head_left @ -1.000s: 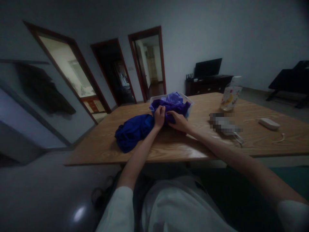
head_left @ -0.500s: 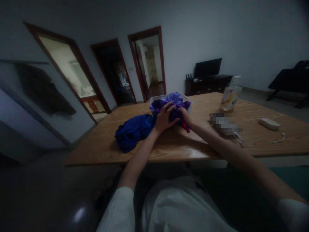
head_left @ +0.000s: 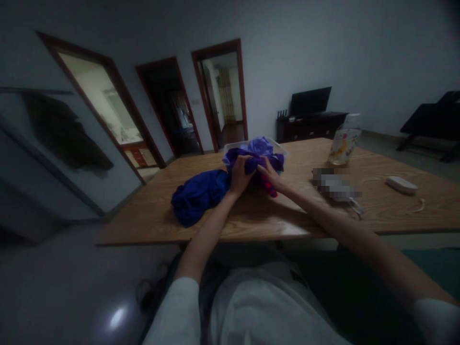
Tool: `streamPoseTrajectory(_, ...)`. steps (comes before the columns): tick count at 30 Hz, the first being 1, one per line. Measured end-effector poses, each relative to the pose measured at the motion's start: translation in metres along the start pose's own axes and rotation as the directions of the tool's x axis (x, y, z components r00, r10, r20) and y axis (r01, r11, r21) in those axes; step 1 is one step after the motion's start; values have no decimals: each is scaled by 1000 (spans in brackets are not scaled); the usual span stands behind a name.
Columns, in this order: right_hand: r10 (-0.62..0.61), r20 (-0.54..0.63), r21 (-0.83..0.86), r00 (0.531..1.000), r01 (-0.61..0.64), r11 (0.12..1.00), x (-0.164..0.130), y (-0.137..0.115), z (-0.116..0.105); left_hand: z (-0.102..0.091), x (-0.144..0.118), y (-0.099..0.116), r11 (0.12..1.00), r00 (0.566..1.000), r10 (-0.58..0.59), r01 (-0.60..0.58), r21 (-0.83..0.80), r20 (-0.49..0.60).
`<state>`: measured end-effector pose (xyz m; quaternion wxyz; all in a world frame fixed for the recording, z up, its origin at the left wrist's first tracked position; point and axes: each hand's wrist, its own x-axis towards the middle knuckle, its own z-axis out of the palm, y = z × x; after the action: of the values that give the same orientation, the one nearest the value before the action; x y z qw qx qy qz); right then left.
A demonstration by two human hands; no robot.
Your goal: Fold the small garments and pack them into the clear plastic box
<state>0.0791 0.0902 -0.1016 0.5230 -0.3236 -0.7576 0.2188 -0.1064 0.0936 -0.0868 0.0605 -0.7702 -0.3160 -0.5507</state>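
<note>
Both my hands grip a dark purple cloth (head_left: 253,164) at the near side of a clear plastic container (head_left: 278,146). My left hand (head_left: 241,175) has its fingers curled over the cloth's left part. From the right, my right hand (head_left: 269,173) pinches the same cloth, thumb and fingers closed. A lighter violet cloth (head_left: 260,145) is bunched in the container behind my fingers. Below my right hand hangs a red and dark patterned piece of fabric (head_left: 269,187). Left of my left hand, a blue bundled cloth (head_left: 199,195) lies on the wooden table (head_left: 258,220). Most of the container's front is hidden.
A clear pump bottle (head_left: 344,143) with fruit pictures stands at the table's right rear. Nearer are a blurred-out object (head_left: 336,186) and a white oblong case (head_left: 401,184) with a strap. A television (head_left: 310,101) stands by the far wall.
My left hand's spread fingers have curled in and closed on the dark purple cloth. My right hand has shifted slightly, and the red patterned fabric has moved a little left.
</note>
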Motion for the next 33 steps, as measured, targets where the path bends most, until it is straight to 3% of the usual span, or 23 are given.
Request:
streamPoseTrajectory(5,-319,91,-261,944,331,907,-8,-18,1,-1,6,0,977,967,-207,197,-84,-150)
streamPoseTrajectory(9,-384,134,-385,914,405,829,-9,-17,-1,0,9,-4,940,935,-330,312,-140,-132)
streamPoseTrajectory(13,-395,163,-428,904,426,797,-8,-19,-7,3,10,-8,932,942,-326,307,-192,-78)
streamPoseTrajectory(17,-418,207,-427,885,466,775,-6,-20,-11,5,7,-9,954,967,-245,229,-195,-64)
streamPoseTrajectory(23,-365,26,-412,931,342,845,-3,-13,-13,-1,0,1,998,998,-31,35,-60,54)
streamPoseTrajectory(29,-220,-189,-307,957,155,939,1,-16,-12,-11,-1,13,990,983,132,-136,32,125)
streamPoseTrajectory(33,-129,-251,-186,959,83,979,3,-16,-9,-13,2,11,971,970,198,-214,109,142)
